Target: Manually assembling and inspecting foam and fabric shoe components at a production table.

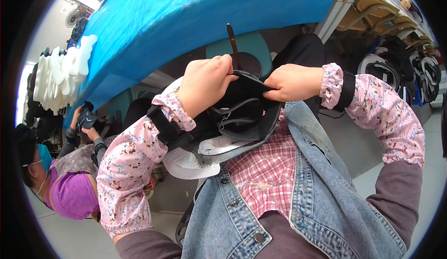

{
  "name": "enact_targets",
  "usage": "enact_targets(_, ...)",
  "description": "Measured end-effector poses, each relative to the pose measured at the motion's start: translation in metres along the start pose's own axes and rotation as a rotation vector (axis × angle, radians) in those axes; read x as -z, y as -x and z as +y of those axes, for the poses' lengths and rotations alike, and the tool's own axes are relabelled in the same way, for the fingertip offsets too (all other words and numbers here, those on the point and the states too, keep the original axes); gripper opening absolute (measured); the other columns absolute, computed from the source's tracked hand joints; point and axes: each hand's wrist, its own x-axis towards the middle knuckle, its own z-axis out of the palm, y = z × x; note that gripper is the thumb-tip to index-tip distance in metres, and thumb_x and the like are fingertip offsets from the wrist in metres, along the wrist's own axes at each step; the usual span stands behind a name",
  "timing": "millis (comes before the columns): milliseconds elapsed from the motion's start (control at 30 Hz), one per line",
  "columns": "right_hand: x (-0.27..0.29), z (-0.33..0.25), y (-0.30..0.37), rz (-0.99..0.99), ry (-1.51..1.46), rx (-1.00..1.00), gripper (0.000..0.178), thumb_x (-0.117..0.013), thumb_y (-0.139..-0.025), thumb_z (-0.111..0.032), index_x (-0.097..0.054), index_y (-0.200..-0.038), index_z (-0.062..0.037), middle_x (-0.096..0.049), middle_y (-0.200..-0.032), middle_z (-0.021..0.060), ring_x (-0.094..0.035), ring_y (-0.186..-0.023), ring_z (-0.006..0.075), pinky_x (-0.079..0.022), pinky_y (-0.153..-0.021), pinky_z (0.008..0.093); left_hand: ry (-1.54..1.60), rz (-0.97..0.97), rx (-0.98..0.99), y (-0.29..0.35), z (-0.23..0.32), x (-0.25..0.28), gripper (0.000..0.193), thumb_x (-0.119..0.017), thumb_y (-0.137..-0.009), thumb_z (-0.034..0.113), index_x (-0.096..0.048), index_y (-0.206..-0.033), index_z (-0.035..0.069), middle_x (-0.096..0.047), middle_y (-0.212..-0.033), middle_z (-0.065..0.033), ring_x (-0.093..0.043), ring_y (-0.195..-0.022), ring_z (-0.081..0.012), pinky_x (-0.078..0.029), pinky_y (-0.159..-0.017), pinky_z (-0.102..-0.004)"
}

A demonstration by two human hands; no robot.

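Note:
Between my hands is a black fabric piece (pixel 268 127), hollow and open at the top, with a dark cord and mesh inside it. White, curved stitched material (pixel 191 165) shows along its lower left side. My left hand (pixel 204 83) is closed on the upper left part of its edge. At the upper right of the same edge, my right hand (pixel 292 82) pinches the fabric between thumb and fingers. Both hands hold the piece up in front of my plaid shirt. A thin brown rod (pixel 232 40) rises just beyond it. What kind of article it is, I cannot tell.
A blue-covered table (pixel 195 12) curves across the far side. White shaped pieces (pixel 60 75) stand in a row at left. A co-worker (pixel 74 184) there handles a dark cap-like item (pixel 87 120). Stacked black-and-white pieces (pixel 386 68) and chairs (pixel 370 7) are at right.

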Motion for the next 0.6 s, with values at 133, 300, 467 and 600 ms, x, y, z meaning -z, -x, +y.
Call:
enact_targets(133, -0.007, -0.003, 0.012, 0.068, 0.139, 0.011, 0.043, -0.047, -0.086, -0.036, -0.063, -0.077, 0.0034, -0.06, -0.063, 0.017, -0.062, -0.065, 0.0329, -0.05, -0.065, 0.0407, 0.007, -0.012, -0.015, -0.001, 0.004, 0.0, 0.023, -0.067, -0.078, 0.021, -0.052, -0.078, 0.004, -0.06, -0.072, -0.0095, -0.06, -0.068, -0.0285, -0.046, -0.059, -0.0367)
enact_targets(300, 0.029, -0.035, 0.014, -0.046, 0.284, -0.201, 0.06, -0.053, -0.08, -0.056, -0.064, -0.066, 0.0017, -0.06, -0.057, 0.0135, -0.062, -0.059, 0.0316, -0.051, -0.06, 0.0387, 0.039, 0.027, -0.074, -0.011, 0.026, 0.013, 0.022, -0.067, -0.078, 0.021, -0.052, -0.078, 0.005, -0.06, -0.072, -0.0091, -0.061, -0.067, -0.0283, -0.046, -0.059, -0.0361)
enact_targets(467, 0.012, -0.017, 0.005, 0.226, 0.328, 0.044, 0.049, -0.053, -0.087, -0.041, -0.062, -0.066, 0.002, -0.059, -0.06, 0.0171, -0.06, -0.06, 0.0348, -0.049, -0.06, 0.042, 0.058, -0.012, -0.075, -0.01, 0.028, 0.014, 0.02, -0.066, -0.077, 0.02, -0.053, -0.078, 0.005, -0.061, -0.073, -0.0083, -0.06, -0.067, -0.0284, -0.046, -0.059, -0.0358)
enact_targets(600, 0.011, -0.011, 0.004, 0.16, 0.265, 0.091, 0.046, -0.051, -0.089, -0.037, -0.061, -0.066, 0.0021, -0.058, -0.06, 0.0176, -0.058, -0.06, 0.0363, -0.049, -0.062, 0.0424, 0.067, -0.039, -0.107, -0.011, 0.031, 0.013, 0.019, -0.066, -0.077, 0.019, -0.053, -0.079, 0.005, -0.061, -0.076, -0.0083, -0.06, -0.067, -0.0283, -0.046, -0.06, -0.0353)
